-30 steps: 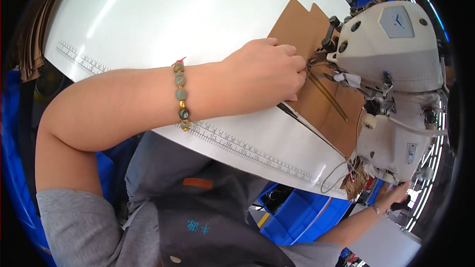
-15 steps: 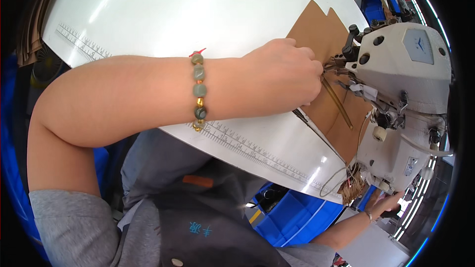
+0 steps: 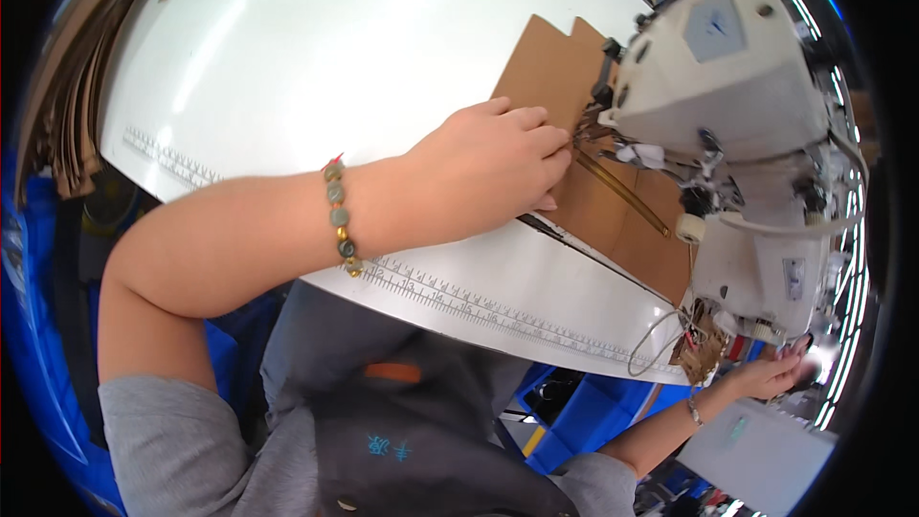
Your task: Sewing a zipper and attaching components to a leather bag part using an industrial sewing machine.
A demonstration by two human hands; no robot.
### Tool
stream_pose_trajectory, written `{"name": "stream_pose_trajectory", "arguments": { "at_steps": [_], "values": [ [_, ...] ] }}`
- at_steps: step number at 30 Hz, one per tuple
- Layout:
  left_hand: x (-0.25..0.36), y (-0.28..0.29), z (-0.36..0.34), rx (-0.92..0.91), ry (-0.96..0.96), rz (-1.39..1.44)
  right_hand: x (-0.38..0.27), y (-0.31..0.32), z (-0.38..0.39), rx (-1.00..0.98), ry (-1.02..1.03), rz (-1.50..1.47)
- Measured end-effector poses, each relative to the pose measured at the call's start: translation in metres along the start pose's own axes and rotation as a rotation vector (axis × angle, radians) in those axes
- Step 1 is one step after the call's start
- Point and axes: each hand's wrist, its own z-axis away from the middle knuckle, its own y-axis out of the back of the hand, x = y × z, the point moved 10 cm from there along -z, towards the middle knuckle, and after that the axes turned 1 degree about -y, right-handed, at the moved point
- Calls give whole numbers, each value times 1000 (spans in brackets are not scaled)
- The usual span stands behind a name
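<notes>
While the left hand (image 3: pixel 503 168) lies over the left edge of the brown panel (image 3: pixel 595 209), its fingers are bent and close together, the thumb lower down; whether they pinch the edge or only press on it, I cannot tell. The panel is flat on the table (image 3: pixel 316 67), partly under the head of the sewing machine (image 3: pixel 732 86); to work it well, I would keep the left hand's pressure light and even, guide the sheet rather than drag it, and keep the fingertips clear of the needle area, which looks very near. At the far right, the right hand (image 3: pixel 766 378) reaches to a dark part beside the machine, fingers curved; its grip is too hidden to call; any turn given there should probably be slow and matched to the left hand.

As for materials, at the far left hang layered brown sheets (image 3: pixel 77 124), limp and ragged-edged; next comes the table, white, glossy and streaked with reflections, a fine ruler scale (image 3: pixel 459 297) along its near edge; the bracelet (image 3: pixel 338 215) is of smooth greenish beads with a gold-coloured one; the panel looks matte and pliable, notched at its far end, with a narrow brass-toned strip (image 3: pixel 624 193) lying slantwise across it; rightmost, the machine is hard, rounded, off-white casing with dark knobs.
</notes>
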Motion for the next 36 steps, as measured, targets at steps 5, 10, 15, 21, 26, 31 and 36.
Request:
{"name": "stream_pose_trajectory", "arguments": {
  "at_steps": [5,10,15,21,26,31,36],
  "values": [
    [11,10,-4,57,-53,-68,-158,-112,160,-1064,413,31],
    [14,13,-7,21,-61,-77,-181,-159,203,-1260,409,186],
    [13,12,-10,-28,-15,-102,-209,-164,201,-1162,581,195],
    [16,18,-12,17,-51,-99,-272,-186,233,-1190,548,-291],
    [12,15,-14,-5,-34,-80,-283,-194,246,-1187,591,-290],
    [12,15,-14,-9,-32,-76,-284,-191,245,-1147,611,-310],
    [10,14,-16,-13,-21,-51,-283,-194,244,-1166,574,-314]
  ]
}}
